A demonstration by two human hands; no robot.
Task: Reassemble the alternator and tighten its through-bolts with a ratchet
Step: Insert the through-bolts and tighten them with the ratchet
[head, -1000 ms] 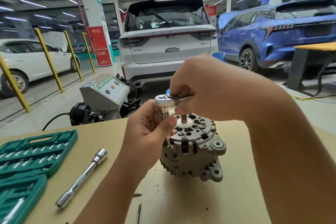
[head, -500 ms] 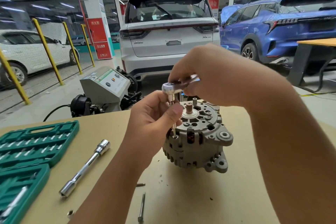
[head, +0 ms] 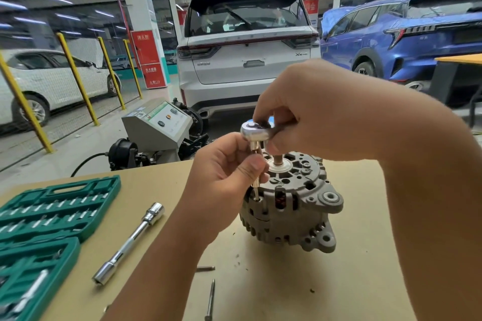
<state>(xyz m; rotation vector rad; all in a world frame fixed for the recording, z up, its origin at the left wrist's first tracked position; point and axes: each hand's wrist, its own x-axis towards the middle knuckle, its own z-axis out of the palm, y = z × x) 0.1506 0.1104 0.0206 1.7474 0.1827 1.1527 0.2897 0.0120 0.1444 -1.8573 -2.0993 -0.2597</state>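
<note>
The grey alternator (head: 294, 206) stands on the tan table (head: 326, 281), shaft end up. A chrome ratchet (head: 254, 131) sits above its left rim, its socket on a through-bolt (head: 256, 193) that enters the housing. My right hand (head: 320, 109) is closed around the ratchet's handle, which it mostly hides. My left hand (head: 224, 174) pinches the socket and bolt shank between thumb and fingers, just beside the alternator's shaft (head: 277, 160).
A chrome extension bar (head: 130, 242) lies left of the alternator. A green socket case (head: 41, 232) lies open at the table's left edge. Two loose bolts (head: 210, 297) lie near the front. A grey test machine (head: 159, 128) and parked cars stand beyond the table.
The ratchet head has turned a little in my right hand, its handle swinging. My left hand stays pinched on the socket and bolt. The view has shifted slightly.
</note>
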